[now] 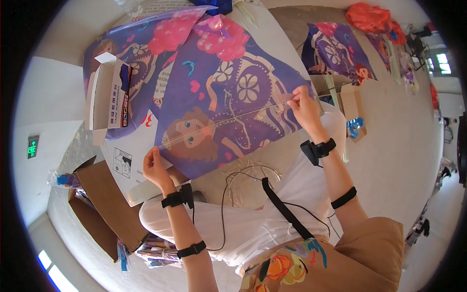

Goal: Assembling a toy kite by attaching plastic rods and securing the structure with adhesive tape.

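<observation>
A purple printed sheet (pixel 267 73) with a cartoon princess and pink flowers lies across the work surface in front of me. Over it runs a long, thin, pale strip (pixel 236 117), pulled straight from one hand to the other; whether it is tape or a slim rod I cannot tell. My left hand (pixel 156 169) pinches the strip's left end at the sheet's near left edge. At the sheet's right edge, my right hand (pixel 307 113) pinches the other end between thumb and fingers. Both hands are closed, and their fingertips partly hide the ends.
An open white box (pixel 104 100) stands on a second purple sheet (pixel 138 82) at the left. Below it sits an open brown carton (pixel 107 209). Another printed sheet (pixel 335 51) and a small carton (pixel 357 104) are at the right. Red plastic bags (pixel 368 18) lie farther back.
</observation>
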Demonstrator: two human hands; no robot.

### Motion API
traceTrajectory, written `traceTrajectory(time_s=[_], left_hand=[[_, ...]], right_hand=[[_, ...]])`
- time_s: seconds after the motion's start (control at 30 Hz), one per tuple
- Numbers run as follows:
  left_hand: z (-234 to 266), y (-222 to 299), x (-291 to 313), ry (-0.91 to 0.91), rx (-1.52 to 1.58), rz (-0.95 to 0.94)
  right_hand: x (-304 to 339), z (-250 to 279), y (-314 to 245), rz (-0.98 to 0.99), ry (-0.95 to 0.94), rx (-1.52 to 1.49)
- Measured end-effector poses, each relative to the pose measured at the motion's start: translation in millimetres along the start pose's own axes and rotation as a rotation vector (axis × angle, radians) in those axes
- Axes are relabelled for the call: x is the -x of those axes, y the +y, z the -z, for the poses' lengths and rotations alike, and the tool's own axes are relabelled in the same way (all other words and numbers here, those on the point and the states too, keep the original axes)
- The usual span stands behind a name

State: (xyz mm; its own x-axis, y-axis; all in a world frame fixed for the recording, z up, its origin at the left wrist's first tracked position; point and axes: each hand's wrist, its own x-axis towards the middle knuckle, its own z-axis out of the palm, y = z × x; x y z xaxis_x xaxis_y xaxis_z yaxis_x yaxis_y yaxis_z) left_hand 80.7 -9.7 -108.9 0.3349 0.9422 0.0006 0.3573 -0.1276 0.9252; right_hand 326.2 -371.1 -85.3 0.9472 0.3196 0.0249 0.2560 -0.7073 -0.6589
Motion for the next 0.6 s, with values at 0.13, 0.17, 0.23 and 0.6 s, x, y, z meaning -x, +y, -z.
traceTrajectory(time_s=[0.13, 0.17, 0.23, 0.6], left_hand=[[1.7, -1.2, -1.9, 0.000, -0.026, -0.005], [1.6, -1.4, -2.4, -0.005, -0.049, -0.013], [0.9, 0.4, -2.2, -0.007, -0.046, 0.001], [-3.4, 1.0, -4.3, 0.053, -0.094, -0.022]], right_hand=[[0.3, -4.2, 2.7, -0.032, 0.005, -0.072], [-0.3, -4.5, 5.3, -0.032, 0.004, -0.072], [-0.7, -5.9, 7.3, 0.008, 0.027, -0.056], [0.0, -8.0, 6.8, 0.017, 0.037, 0.022]])
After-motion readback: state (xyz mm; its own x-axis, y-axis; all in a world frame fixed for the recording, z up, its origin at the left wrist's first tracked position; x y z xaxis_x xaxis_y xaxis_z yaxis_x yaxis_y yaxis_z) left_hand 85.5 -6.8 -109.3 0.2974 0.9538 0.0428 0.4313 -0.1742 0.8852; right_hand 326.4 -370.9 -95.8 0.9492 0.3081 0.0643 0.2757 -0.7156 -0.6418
